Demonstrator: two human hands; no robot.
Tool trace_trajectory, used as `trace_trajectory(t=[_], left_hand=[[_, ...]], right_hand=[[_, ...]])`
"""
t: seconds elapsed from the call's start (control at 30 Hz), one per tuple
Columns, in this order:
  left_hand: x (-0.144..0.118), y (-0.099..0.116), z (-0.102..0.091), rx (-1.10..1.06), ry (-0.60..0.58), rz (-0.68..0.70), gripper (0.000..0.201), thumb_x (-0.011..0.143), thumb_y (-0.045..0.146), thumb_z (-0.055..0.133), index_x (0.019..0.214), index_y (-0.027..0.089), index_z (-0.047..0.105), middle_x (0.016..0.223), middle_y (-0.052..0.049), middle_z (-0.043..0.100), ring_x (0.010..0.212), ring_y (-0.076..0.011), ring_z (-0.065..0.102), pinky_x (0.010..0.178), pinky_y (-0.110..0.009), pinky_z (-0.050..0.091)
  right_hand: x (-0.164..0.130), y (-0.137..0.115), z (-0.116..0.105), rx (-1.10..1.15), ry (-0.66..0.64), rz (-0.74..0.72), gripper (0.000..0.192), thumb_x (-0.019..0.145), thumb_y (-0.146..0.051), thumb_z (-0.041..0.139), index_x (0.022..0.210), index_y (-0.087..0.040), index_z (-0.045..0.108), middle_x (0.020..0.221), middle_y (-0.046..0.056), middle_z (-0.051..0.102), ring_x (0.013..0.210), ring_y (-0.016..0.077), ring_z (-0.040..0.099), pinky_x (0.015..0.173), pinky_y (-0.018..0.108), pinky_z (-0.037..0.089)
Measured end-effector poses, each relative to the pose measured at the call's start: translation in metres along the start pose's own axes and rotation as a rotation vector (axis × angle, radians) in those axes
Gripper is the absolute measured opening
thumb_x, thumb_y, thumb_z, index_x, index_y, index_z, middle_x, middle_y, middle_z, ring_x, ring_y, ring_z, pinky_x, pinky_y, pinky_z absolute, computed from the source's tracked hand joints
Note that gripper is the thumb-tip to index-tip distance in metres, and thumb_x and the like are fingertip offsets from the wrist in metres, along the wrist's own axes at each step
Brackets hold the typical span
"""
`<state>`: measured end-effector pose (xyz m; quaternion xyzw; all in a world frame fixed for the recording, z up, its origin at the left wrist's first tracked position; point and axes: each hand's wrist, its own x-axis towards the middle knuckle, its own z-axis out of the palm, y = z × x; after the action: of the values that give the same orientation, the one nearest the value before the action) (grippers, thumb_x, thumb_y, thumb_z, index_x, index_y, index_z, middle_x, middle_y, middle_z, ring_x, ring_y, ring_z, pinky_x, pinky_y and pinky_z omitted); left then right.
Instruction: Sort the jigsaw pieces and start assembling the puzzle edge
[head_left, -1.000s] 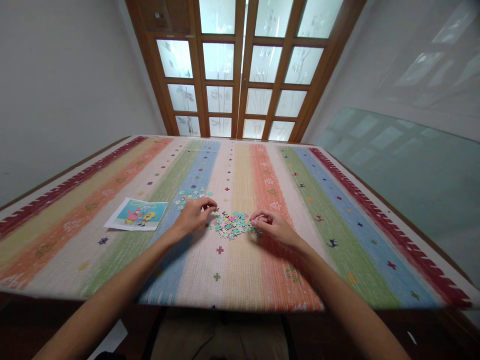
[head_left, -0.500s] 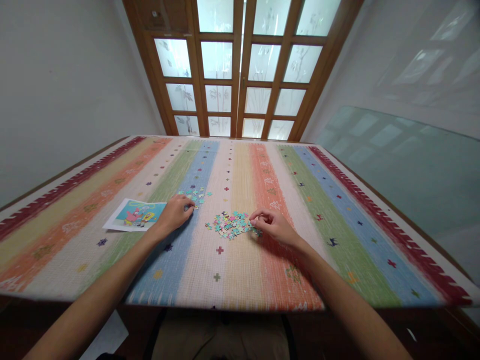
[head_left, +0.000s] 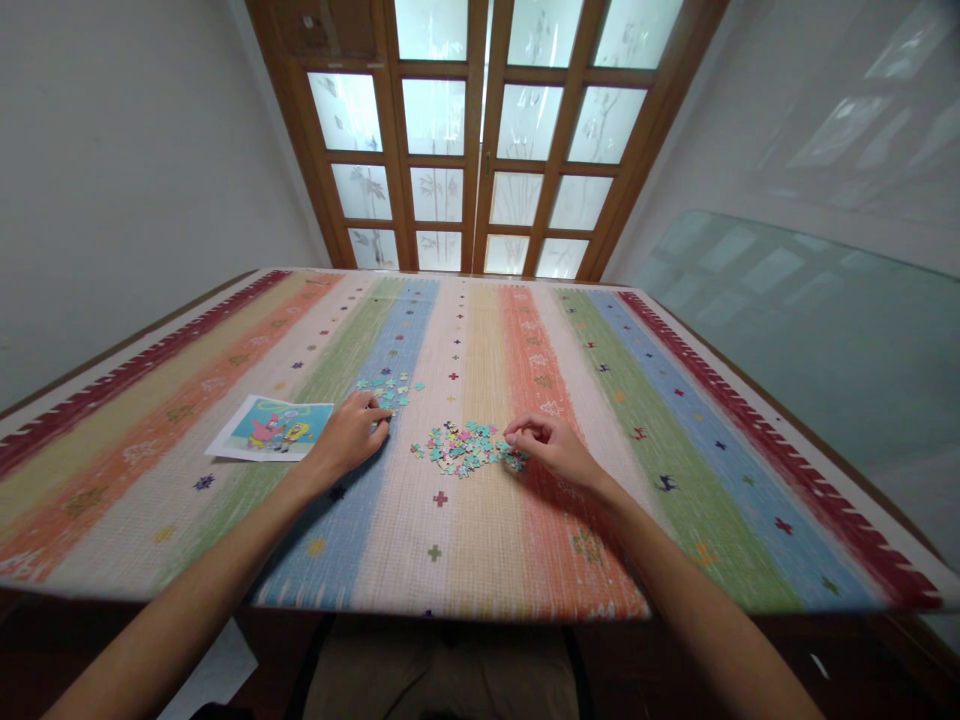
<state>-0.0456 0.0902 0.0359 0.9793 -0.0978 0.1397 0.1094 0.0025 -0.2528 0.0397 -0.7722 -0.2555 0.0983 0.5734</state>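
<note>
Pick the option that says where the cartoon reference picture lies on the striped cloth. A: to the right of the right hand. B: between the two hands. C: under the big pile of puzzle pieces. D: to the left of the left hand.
D: the cartoon picture lies flat on the cloth, left of the left hand, while the big pile of puzzle pieces sits between that hand and the right hand.

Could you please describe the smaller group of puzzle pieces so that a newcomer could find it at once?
On the striped cloth, find the blue stripe left of centre. The smaller group of puzzle pieces lies there, just beyond the left hand. It is sparse and mostly teal, unlike the dense multicoloured pile.
</note>
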Motion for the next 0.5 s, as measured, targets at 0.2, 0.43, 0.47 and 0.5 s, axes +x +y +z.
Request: trace_trajectory(t=[0.2, 0.43, 0.47, 0.5], left_hand=[[0.002, -0.006, -0.011, -0.058, 0.192, -0.05, 0.03, 0.086, 0.025, 0.049, 0.101, 0.016, 0.073, 0.089, -0.009, 0.067, 0.092, -0.0259, 0.063, 0.091, -0.04, 0.051], [-0.001, 0.0, -0.022, -0.063, 0.198, -0.059, 0.029, 0.086, 0.024, 0.048, 0.102, 0.016, 0.071, 0.094, -0.009, 0.071, 0.094, -0.027, 0.063, 0.094, -0.042, 0.05], [-0.002, 0.0, -0.022, -0.067, 0.186, -0.064, 0.03, 0.085, 0.023, 0.048, 0.104, 0.016, 0.07, 0.096, -0.01, 0.071, 0.095, -0.0272, 0.063, 0.094, -0.042, 0.05], [-0.003, 0.001, -0.02, -0.072, 0.168, -0.071, 0.032, 0.085, 0.021, 0.047, 0.108, 0.016, 0.07, 0.098, -0.01, 0.072, 0.096, -0.0274, 0.064, 0.095, -0.042, 0.05]], right_hand=[[0.001, -0.005, -0.002, 0.011, 0.023, -0.007, 0.033, 0.079, -0.051, 0.07, 0.078, -0.018, 0.071, 0.058, -0.002, 0.05, 0.056, 0.0132, 0.044, 0.055, 0.029, 0.033], [0.001, -0.01, -0.002, 0.035, 0.061, -0.011, 0.036, 0.077, -0.055, 0.07, 0.074, -0.019, 0.068, 0.056, -0.003, 0.046, 0.053, 0.0124, 0.042, 0.054, 0.029, 0.032], [0.001, -0.011, -0.002, 0.038, 0.062, -0.013, 0.036, 0.077, -0.055, 0.07, 0.074, -0.019, 0.067, 0.056, -0.003, 0.046, 0.053, 0.0124, 0.042, 0.054, 0.029, 0.033], [0.001, -0.011, -0.002, 0.039, 0.062, -0.015, 0.036, 0.077, -0.055, 0.07, 0.074, -0.019, 0.067, 0.056, -0.003, 0.046, 0.053, 0.0124, 0.042, 0.054, 0.029, 0.033]])
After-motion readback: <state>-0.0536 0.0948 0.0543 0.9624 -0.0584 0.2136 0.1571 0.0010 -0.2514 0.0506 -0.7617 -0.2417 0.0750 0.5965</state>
